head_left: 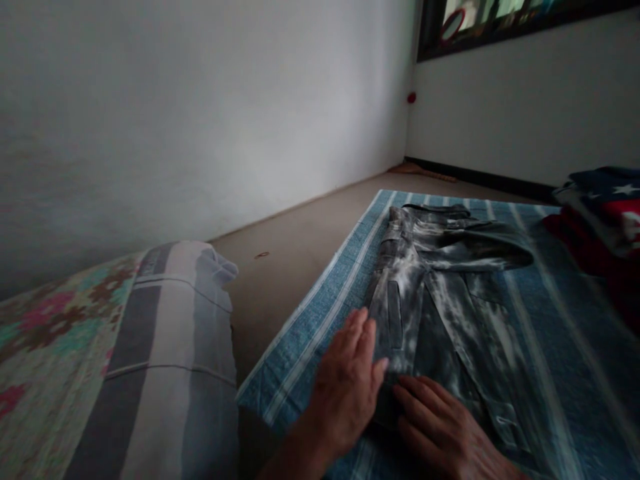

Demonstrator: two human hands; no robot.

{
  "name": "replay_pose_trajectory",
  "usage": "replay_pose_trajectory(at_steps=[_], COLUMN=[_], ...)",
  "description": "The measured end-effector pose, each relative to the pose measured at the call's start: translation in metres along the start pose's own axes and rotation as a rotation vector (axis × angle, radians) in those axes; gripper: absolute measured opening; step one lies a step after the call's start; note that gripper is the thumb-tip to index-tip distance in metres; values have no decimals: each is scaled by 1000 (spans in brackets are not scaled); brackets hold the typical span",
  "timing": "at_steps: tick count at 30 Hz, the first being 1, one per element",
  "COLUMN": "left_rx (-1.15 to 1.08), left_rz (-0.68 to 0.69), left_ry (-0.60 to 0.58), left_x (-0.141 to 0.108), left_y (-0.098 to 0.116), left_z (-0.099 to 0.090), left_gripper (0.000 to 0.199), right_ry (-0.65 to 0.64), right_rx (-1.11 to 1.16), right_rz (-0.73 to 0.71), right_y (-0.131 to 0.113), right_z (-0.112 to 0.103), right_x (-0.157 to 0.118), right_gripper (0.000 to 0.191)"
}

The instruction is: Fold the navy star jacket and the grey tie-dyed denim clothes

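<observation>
Striped blue woven cloth (pixel 310 340) underlies a smoky-mottled garment (pixel 445 320), left fingers (pixel 367 339) straight, right fingers (pixel 425 398) bent, grip unclear.

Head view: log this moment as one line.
grey-white mottled jacket: on blue white-striped cloth | left hand: at left edge | right hand: on near end

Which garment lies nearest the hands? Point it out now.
The mottled grey jacket, right at the left hand and right hand; the red and star-printed clothes lie farther off, at the picture's right edge.
</observation>
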State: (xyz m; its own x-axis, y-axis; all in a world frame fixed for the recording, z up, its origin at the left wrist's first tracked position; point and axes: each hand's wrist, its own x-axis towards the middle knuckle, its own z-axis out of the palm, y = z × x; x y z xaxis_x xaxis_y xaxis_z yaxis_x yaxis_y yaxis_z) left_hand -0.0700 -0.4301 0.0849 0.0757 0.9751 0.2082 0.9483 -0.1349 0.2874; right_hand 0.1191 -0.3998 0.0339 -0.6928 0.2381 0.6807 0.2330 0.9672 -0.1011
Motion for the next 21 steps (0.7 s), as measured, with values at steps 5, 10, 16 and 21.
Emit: replay_pose_trajectory(at_steps=[5,10,16,21], left_rx=[29,25,-5,16], left_rz=[-13,-20,-18,-20], left_ry=[-356,-366,-385,-327], left_x=[8,2,4,30], left_y=[5,0,3,8], left_z=[36,40,36,21], left_gripper=[60,57,58,48], right_ry=[97,60,90,89], right_rx=[-76,-87,-70,-45], right_rz=[-90,-113,-100,-93], right_y=[3,6,6,5], right_z=[6,4,6,8], right_x=[-2,1,4,1], right_gripper=[36,34,38,31])
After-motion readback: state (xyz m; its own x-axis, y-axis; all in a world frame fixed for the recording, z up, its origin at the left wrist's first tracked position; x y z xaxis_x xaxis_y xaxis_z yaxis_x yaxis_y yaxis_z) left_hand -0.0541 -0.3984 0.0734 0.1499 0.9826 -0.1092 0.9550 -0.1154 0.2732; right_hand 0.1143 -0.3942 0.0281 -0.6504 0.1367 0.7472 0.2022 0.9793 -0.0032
